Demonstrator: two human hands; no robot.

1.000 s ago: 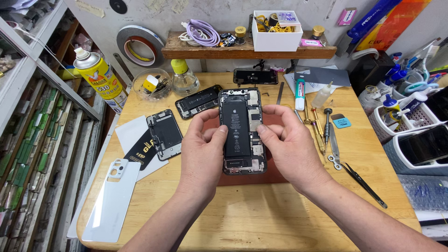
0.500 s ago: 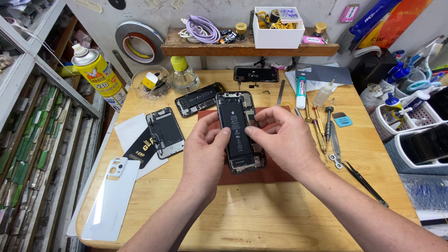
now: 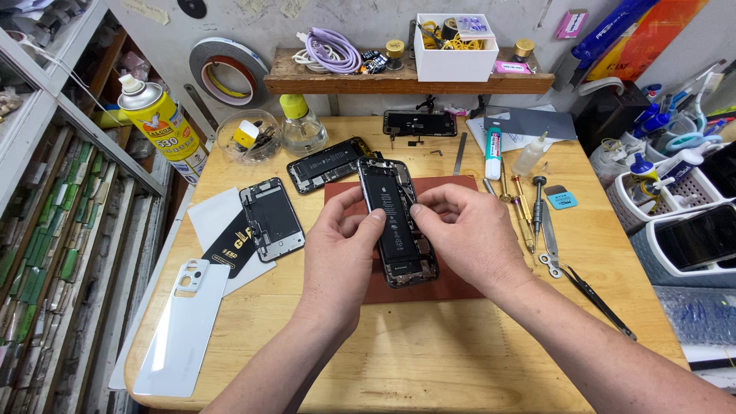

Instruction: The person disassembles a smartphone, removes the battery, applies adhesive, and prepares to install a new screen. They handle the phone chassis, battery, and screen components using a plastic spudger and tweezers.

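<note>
Hands meet over the middle of the bench, both closed on an opened phone (image 3: 397,222) that lies lengthwise between them, its black battery and bare boards facing up. The left hand (image 3: 343,245) grips the phone's left edge, thumb laid across the battery face and fingers curled beneath. The right hand (image 3: 466,234) clamps the right edge, thumb and forefinger pinched together near the upper part of the case; whether they nip a small part there is too fine to tell. The phone sits slightly tilted, its top end pointing away from the person, held just above a reddish-brown work mat (image 3: 445,287) on the wooden table (image 3: 399,360). Left of the hands lie a second opened phone shell (image 3: 271,218) on white paper, and nearer the table's front edge a white back cover (image 3: 184,330). Beyond the hands rests another opened phone (image 3: 328,164), and further back a black screen panel (image 3: 419,123). To the right, screwdrivers (image 3: 526,211) and tweezers (image 3: 590,295) lie in a row. A yellow spray can (image 3: 161,121) stands at the far left.
</note>
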